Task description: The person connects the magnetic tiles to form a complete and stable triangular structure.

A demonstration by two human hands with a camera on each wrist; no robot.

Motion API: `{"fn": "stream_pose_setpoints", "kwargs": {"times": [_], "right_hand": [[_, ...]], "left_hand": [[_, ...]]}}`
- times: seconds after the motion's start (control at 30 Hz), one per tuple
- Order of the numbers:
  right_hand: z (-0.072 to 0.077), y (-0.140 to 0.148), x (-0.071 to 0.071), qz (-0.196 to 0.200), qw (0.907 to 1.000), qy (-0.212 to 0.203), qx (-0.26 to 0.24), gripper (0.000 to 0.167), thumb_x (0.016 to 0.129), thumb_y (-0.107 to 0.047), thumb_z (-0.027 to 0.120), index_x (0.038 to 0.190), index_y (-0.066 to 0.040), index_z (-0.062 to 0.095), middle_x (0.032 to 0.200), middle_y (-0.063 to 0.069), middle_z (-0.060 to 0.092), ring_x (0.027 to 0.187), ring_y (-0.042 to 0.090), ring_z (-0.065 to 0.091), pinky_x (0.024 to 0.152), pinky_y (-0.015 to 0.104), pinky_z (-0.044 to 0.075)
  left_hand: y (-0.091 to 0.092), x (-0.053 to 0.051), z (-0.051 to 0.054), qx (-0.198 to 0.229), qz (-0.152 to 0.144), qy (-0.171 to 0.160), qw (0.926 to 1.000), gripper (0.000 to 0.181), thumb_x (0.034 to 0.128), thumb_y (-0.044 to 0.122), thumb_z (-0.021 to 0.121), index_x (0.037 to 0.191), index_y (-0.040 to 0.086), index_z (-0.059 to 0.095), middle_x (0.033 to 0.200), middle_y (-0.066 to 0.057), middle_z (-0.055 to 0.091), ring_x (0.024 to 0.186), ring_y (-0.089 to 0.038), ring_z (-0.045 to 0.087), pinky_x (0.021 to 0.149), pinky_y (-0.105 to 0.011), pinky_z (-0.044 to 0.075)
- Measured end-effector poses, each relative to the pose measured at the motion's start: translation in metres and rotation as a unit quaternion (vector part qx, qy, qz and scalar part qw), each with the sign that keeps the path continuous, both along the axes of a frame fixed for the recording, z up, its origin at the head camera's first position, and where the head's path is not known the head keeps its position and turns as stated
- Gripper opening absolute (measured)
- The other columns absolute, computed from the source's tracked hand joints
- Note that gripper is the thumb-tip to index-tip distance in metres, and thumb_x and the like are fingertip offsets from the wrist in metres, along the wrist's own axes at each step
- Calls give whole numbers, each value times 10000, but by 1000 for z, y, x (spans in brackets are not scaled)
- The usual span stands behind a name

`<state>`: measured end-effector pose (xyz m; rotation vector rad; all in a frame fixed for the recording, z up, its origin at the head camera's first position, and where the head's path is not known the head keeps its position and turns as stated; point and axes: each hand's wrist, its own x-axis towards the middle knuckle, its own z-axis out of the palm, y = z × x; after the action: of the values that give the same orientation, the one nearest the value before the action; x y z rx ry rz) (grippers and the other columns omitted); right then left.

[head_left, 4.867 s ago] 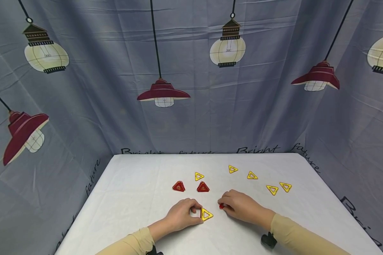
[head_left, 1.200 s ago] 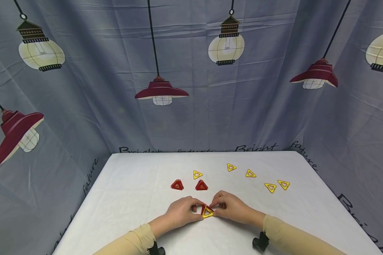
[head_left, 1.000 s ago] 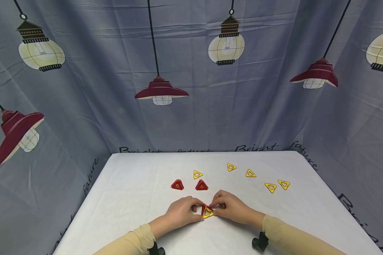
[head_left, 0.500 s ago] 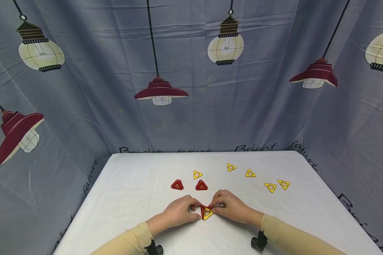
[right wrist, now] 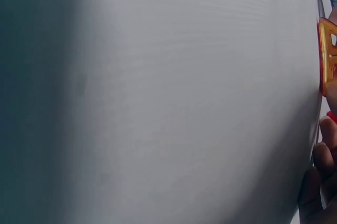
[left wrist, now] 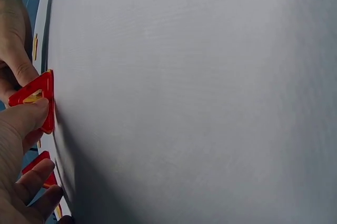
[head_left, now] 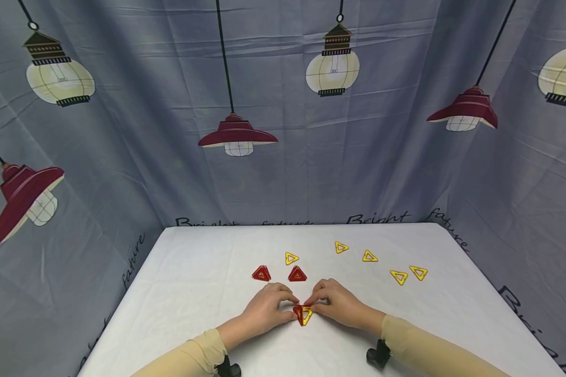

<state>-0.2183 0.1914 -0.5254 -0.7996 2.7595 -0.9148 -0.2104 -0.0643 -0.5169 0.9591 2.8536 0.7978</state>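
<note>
1. Pinched the red triangle (head_left: 297, 313) in the left hand (head_left: 264, 307)
2. Pinched the yellow triangle (head_left: 308, 316) in the right hand (head_left: 341, 305), touching the red one
3. Held both at the white table (head_left: 193, 293), nearer than two red pieces (head_left: 297, 274)

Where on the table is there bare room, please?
Bare: between the leftmost red piece and the left edge of the table; also between the left sleeve and right sleeve. Crowded: the middle, where the left hand and right hand hold the red-and-yellow cluster.

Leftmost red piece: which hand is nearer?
Left: the left hand sits just in front of the leftmost red piece; the right hand is farther off, to its right.
</note>
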Motion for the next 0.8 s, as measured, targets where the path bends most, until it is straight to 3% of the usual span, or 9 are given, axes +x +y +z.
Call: {"fn": "stream_pose_setpoints", "kwargs": {"times": [0.27,0.43,0.57,0.8], "right_hand": [[-2,-5,-4,83,9999,105,28,165,949,-264,752,1014,-411,793,1022,-224,546,972,74,478,810,302,431],[1,-2,-7,70,9998,-158,-131,184,977,-221,710,1041,-371,795,1024,-205,594,979,78,509,819,316,445],[2,6,-12,-276,9992,-150,-228,206,974,-140,681,1035,-302,794,1011,-164,647,964,69,555,857,347,482],[0,16,-32,-1187,9920,412,123,224,964,-107,677,1121,-235,770,1048,-161,660,1046,96,588,946,395,501]], "left_hand": [[0,3,-1,86,-26,92,9999,199,868,342,828,1040,248,791,1223,38,663,1174,-161,596,1018,-409,460],[0,2,-4,179,-69,163,9997,172,870,325,828,1023,249,804,1219,36,680,1179,-154,605,1038,-417,454],[0,1,-5,304,-95,114,9994,170,871,307,825,1027,240,813,1227,32,685,1205,-145,601,1053,-400,453],[-1,1,-7,318,-20,-37,9995,167,883,329,814,1029,246,821,1255,48,680,1265,-151,570,1045,-376,460]]}}
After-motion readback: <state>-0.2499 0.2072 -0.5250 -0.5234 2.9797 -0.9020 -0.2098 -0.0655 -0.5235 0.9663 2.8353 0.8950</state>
